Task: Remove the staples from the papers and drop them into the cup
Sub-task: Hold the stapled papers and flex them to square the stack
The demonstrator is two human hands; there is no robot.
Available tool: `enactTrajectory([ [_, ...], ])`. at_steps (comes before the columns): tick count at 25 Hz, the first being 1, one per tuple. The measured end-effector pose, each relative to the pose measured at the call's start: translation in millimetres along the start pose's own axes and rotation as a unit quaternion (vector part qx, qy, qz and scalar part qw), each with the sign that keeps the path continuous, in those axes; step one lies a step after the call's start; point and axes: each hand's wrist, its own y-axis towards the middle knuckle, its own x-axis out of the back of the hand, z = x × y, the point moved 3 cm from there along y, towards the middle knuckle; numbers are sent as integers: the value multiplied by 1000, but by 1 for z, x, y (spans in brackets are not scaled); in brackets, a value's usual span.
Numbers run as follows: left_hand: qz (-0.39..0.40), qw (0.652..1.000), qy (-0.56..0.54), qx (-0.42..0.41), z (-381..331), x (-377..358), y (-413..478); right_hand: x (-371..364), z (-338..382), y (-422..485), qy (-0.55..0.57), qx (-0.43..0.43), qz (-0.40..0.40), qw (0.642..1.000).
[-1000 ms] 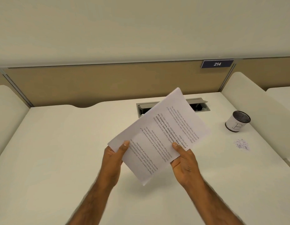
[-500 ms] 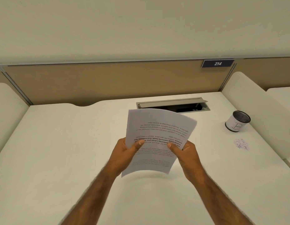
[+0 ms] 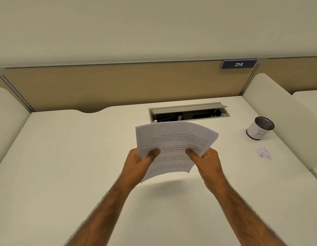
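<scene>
- The printed papers (image 3: 175,144) are held above the desk (image 3: 65,157), bowed, with the text upside down.
- The sheets are pinched by the left hand (image 3: 140,163) and the right hand (image 3: 209,163), thumbs on the front.
- The mesh cup (image 3: 259,128) is seen upright, well to the right.

Office carrel; numbered sign (image 3: 238,64), desk (image 3: 65,157) dividers
</scene>
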Motion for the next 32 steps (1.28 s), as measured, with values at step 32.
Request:
enactTrajectory([
  [32, -77, 985, -151, -38, -32, 14, -2, 12, -29, -5, -49, -60, 45, 996],
])
